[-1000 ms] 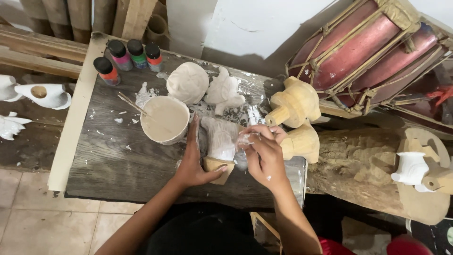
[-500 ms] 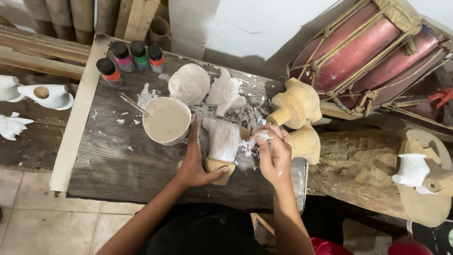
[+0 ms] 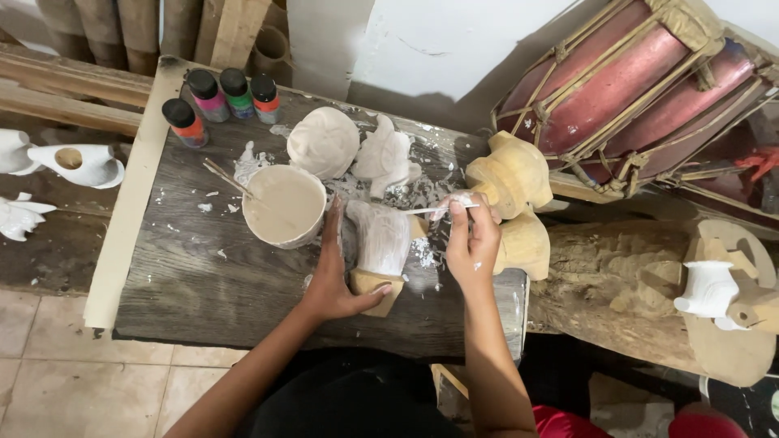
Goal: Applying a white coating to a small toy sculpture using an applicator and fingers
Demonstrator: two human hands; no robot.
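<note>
Left hand pinches the bare wooden base of the carving, thumb under, fingers stretched up beside the cup of white paint. The carving lies mid-counter, its upper part coated white. Right hand, grip pressed together, pinches a brush with the handle pointing left over the carving's top. Two white-coated pieces sit just behind the cup, a stick resting in the paint. Unpainted wooden figures stand just right of the right hand. Three paint bottles line the far left corner, a fourth near them.
</note>
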